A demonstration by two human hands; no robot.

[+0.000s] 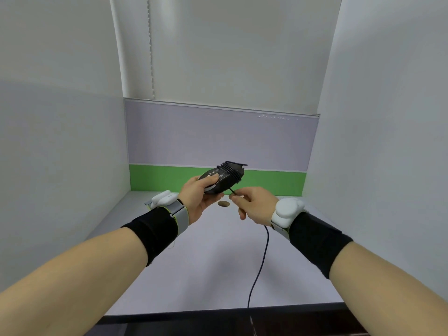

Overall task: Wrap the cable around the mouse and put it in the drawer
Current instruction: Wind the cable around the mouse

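A person's two bare forearms reach forward over a pale lilac-grey bench (194, 275) enclosed by white side panels and a back partition with a lilac upper band and a green strip (164, 177) along its base.

The left hand (198, 197) holds a black plastic computer mouse (219, 179) in the air above the far part of the bench, underside turned toward the camera so that its label with small white markings shows. The left grip is closed around the rear of the mouse, thumb pressed on the label.

Several turns of thin black cable (260, 260) already circle the front half of the mouse. From there the cable runs down to the right hand (253, 206), whose grip is pinched on it between thumb and fingers just beside the mouse. Below that hand the loose remainder hangs down, crosses the bench and drops over its dark near edge.

Each wrist carries a white plastic device on a grey strap, above a black fabric cuff. A small brown oval mark (223, 203) sits on the bench beneath the hands.
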